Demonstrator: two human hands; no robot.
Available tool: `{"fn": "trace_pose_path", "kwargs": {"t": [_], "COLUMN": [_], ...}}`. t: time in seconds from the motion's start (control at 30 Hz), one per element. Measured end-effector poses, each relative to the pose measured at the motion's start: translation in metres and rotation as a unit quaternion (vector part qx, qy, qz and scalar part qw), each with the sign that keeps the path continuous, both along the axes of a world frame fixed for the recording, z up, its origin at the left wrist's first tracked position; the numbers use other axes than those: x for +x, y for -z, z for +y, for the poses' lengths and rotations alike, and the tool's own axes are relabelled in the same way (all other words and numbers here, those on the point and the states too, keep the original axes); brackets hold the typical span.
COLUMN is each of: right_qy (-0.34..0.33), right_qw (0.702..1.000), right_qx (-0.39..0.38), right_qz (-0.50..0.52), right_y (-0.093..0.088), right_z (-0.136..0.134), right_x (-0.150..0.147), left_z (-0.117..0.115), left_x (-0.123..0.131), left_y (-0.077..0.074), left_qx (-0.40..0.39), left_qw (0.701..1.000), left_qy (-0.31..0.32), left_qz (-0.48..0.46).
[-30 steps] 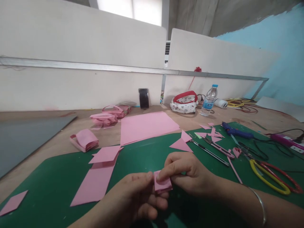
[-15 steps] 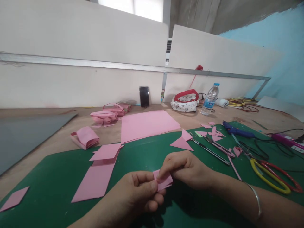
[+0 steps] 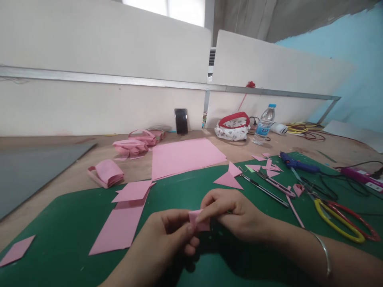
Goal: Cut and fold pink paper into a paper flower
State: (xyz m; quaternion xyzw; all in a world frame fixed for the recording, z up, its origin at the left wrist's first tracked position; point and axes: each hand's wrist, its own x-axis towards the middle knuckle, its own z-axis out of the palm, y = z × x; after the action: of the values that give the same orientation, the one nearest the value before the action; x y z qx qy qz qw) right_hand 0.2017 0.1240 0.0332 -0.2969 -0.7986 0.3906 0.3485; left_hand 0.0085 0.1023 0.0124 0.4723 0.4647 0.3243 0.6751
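A small folded piece of pink paper is held between both hands above the green cutting mat. My left hand pinches its left side between thumb and fingers. From the right, my right hand closes on the upper edge, index finger and thumb pressed on the paper. The fingers hide part of its folds. Left of the hands lie larger folded pink paper strips. Pink triangular scraps rest just beyond my right hand.
Scissors, a pen, a pink cutter and a blue glue gun lie at right. Pink sheets and folded pink bundles are farther back. A phone, pouch and water bottle stand near the partition.
Both hands stay on the pink paper. It has shifted slightly left and up and turned, its lower edge now nearly level. My left hand has tilted with it.
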Motion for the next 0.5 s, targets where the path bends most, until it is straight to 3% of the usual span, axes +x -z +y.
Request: {"fn": "trace_pose_path", "kwargs": {"t": [0.07, 0.17, 0.27, 0.37, 0.5], "right_qy": [0.026, 0.062, 0.063, 0.06, 0.07], "right_qw": [1.0, 0.997, 0.994, 0.993, 0.993], "right_qx": [-0.003, 0.031, 0.068, 0.09, 0.096], "right_qz": [0.008, -0.026, -0.055, -0.041, -0.014], "right_y": [-0.004, -0.009, -0.007, -0.004, -0.004], "right_z": [-0.002, -0.007, -0.01, -0.011, -0.01], "right_x": [-0.001, -0.004, -0.006, -0.006, -0.005], "left_z": [0.001, -0.003, -0.012, -0.02, -0.02], "left_x": [-0.003, -0.004, 0.002, 0.009, 0.009], "left_y": [-0.002, -0.008, -0.016, -0.023, -0.027], "left_qx": [0.097, 0.246, 0.313, 0.295, 0.13], "left_qw": [0.993, 0.95, 0.913, 0.916, 0.978], "left_qy": [-0.001, 0.012, -0.014, -0.068, -0.083], "left_qz": [0.073, 0.192, 0.261, 0.261, 0.14]}}
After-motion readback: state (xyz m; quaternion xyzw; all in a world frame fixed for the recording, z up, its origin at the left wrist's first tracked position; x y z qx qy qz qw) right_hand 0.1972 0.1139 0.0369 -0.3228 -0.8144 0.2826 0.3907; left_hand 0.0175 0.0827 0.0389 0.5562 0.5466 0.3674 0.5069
